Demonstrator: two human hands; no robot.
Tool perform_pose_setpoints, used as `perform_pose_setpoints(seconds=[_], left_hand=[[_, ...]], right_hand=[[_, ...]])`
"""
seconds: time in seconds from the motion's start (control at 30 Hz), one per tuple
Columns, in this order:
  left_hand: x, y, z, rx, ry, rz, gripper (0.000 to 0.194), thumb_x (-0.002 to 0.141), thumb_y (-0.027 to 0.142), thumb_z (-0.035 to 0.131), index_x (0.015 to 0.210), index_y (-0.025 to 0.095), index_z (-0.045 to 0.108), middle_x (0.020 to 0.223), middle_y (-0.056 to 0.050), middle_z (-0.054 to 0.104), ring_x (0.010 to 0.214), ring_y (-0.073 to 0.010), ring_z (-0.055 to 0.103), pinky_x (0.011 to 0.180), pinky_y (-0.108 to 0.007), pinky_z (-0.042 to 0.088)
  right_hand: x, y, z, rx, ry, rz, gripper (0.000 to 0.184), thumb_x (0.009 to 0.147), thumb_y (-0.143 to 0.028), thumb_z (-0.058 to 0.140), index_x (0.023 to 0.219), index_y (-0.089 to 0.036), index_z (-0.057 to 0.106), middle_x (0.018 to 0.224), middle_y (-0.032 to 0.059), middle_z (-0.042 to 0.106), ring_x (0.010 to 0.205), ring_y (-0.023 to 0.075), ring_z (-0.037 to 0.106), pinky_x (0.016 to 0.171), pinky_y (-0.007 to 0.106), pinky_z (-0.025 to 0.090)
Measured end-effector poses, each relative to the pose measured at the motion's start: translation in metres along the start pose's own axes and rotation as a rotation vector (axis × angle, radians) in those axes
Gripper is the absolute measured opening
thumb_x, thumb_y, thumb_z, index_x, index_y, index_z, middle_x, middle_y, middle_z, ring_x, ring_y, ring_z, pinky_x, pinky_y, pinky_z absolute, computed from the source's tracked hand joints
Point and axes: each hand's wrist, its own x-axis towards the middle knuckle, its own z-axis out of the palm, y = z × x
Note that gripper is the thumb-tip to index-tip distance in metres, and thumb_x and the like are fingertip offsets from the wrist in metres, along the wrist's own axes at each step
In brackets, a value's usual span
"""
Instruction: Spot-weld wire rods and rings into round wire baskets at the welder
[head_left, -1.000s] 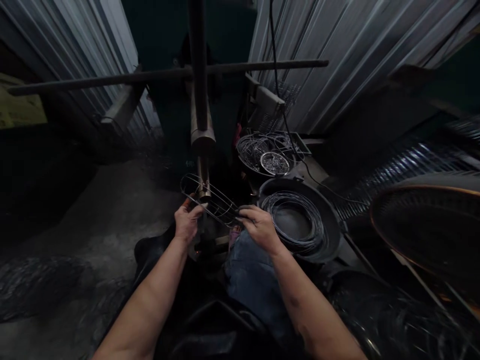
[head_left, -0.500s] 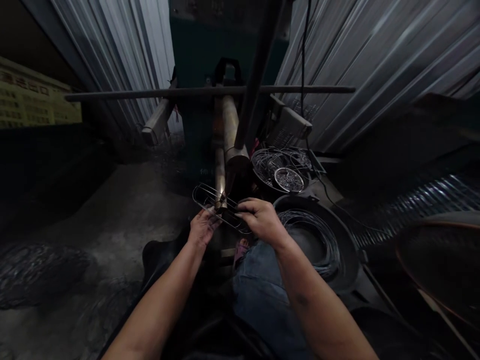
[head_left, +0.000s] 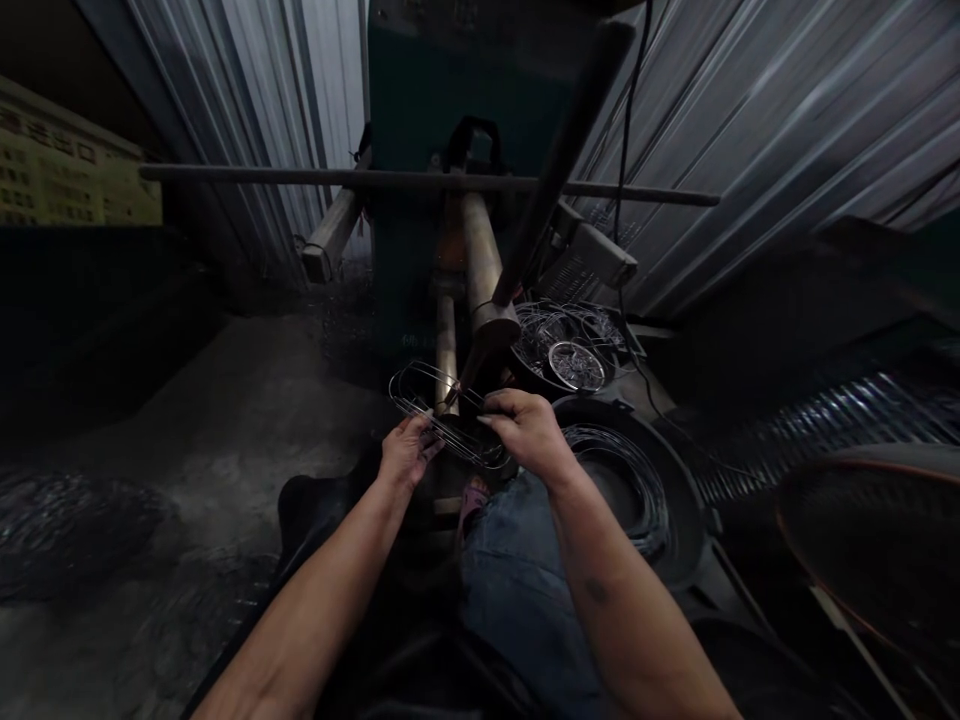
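Observation:
A long oval frame of thin bent wire (head_left: 409, 402) is held level between my two hands. Its near left side is pinched by my left hand (head_left: 406, 450), fingers closed on the wire. At the other end, my right hand (head_left: 525, 425) grips the frame between thumb and fingers. The wire passes by the tip of a lower brass-coloured rod (head_left: 447, 350) of the machine. Above it, a thicker metal cylinder (head_left: 484, 255) points toward me, and a dark tip comes down close to the wire. Shadow hides the exact contact there.
To the right stands a black basin (head_left: 679, 480) with coiled wire (head_left: 649, 490). Behind it are tangled wires and a small round dish (head_left: 576, 366). A long horizontal bar (head_left: 300, 177) crosses the machine's front. A slanted dark bar (head_left: 566, 160) juts upward. A yellow crate (head_left: 75, 165) sits left.
My view has turned, so the machine sits further right. Both hands keep hold of the wire frame, which has moved in under the upper cylinder's tip. My left grip has shifted along the wire.

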Motion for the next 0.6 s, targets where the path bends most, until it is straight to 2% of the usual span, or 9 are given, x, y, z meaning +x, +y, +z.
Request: perform_pose_setpoints(seconds=[0.13,0.23,0.37,0.47,0.6], left_hand=[[0.000,0.004,-0.001,0.014,-0.024,0.037,0.032,0.057,0.024,0.079,0.082,0.015,0.061,0.074,-0.003,0.065,0.065,-0.0171,0.064,0.065,-0.033,0.053],[0.000,0.004,-0.003,0.017,-0.047,0.053,0.031,0.058,0.025,0.079,0.081,0.014,0.060,0.072,-0.003,0.064,0.064,-0.0181,0.064,0.065,-0.035,0.054],[-0.002,0.003,-0.005,0.003,0.008,-0.060,0.023,0.071,0.031,0.069,0.082,0.015,0.058,0.072,-0.004,0.062,0.064,-0.0196,0.064,0.060,-0.036,0.054],[-0.005,0.003,-0.006,0.004,0.068,-0.161,0.025,0.080,0.040,0.059,0.083,0.015,0.057,0.073,-0.005,0.061,0.064,-0.0187,0.063,0.058,-0.035,0.055],[-0.009,0.005,-0.005,0.017,0.125,-0.200,0.030,0.080,0.045,0.058,0.084,0.016,0.057,0.069,-0.004,0.058,0.062,-0.0169,0.061,0.059,-0.034,0.056]], right_hand=[[-0.008,0.010,0.000,0.114,0.058,0.023,0.008,0.071,-0.020,0.065,0.075,-0.020,0.072,0.087,0.0037,0.070,0.084,0.0202,0.065,0.077,0.030,0.050],[-0.025,0.027,-0.007,0.262,0.087,0.050,0.012,0.068,-0.025,0.071,0.078,-0.019,0.072,0.094,0.0057,0.070,0.090,0.0221,0.065,0.081,0.032,0.051],[-0.050,0.046,-0.016,0.291,0.113,0.111,0.016,0.064,-0.026,0.075,0.078,-0.019,0.072,0.095,0.0076,0.070,0.092,0.0228,0.064,0.079,0.033,0.051],[-0.055,0.045,-0.016,0.234,0.059,0.084,0.012,0.070,-0.026,0.071,0.079,-0.019,0.073,0.096,0.0072,0.069,0.092,0.0213,0.064,0.081,0.032,0.050],[-0.046,0.033,-0.015,0.159,-0.025,0.030,0.009,0.074,-0.022,0.066,0.078,-0.019,0.073,0.091,0.0051,0.069,0.086,0.0183,0.064,0.080,0.029,0.049]])
